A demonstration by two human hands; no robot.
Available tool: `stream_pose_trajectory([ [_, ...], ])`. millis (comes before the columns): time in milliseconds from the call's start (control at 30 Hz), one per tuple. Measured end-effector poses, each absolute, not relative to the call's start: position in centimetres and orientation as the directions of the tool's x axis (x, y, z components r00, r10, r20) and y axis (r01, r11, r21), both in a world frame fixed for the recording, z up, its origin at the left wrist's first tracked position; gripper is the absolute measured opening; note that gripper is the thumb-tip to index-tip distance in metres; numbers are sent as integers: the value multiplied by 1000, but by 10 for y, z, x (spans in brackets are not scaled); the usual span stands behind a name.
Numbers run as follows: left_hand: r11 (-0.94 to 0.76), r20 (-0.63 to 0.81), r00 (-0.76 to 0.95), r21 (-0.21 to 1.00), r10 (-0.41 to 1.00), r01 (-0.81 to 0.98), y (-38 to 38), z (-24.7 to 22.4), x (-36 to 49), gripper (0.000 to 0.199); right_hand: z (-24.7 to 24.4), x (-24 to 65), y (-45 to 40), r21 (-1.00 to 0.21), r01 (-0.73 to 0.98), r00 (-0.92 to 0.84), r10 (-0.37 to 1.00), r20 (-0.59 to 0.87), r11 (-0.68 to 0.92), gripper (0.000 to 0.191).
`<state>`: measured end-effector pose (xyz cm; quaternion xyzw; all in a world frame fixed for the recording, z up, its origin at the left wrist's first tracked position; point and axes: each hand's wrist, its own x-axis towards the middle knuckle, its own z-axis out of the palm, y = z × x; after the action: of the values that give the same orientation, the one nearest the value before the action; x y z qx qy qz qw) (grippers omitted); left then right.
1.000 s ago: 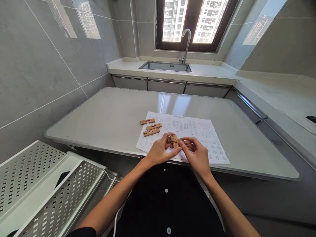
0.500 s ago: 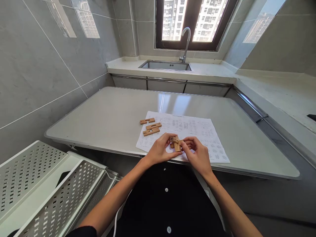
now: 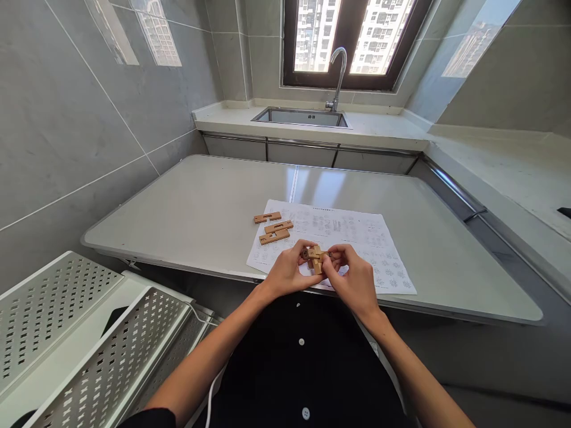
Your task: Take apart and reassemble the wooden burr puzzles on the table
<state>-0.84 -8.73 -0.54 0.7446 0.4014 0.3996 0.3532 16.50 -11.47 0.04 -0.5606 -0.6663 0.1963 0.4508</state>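
Between both hands, over the near edge of a printed sheet (image 3: 372, 238), is a cluster of interlocked wooden pieces (image 3: 317, 259). My left hand (image 3: 288, 269) grips the cluster from the left, thumb below and fingers above. My right hand (image 3: 354, 274) closes on its right side, thumb and fingers pinching a piece that sticks out there. Several notched wooden pieces lie apart from it at the sheet's left side: one at the back (image 3: 267, 217), one in the middle (image 3: 279, 227) and one nearest me (image 3: 274, 237).
The sheet lies on a pale table (image 3: 191, 208). Behind it are a counter with a sink (image 3: 301, 118) and a faucet (image 3: 341, 71) under a window. A perforated white rack (image 3: 111, 356) stands at the lower left, with a white cable beside it.
My right thumb and fingers have shifted slightly left against the cluster, and the cluster has turned a little in my hands. The loose pieces lie as before.
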Motion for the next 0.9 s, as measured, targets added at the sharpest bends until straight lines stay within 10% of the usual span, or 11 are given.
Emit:
stream_pose_trajectory([
  [900,-462,340,333,775,880,430,-90,-12,-9,47,-3,166,-114,-904,395,-84,986,143,165,31],
])
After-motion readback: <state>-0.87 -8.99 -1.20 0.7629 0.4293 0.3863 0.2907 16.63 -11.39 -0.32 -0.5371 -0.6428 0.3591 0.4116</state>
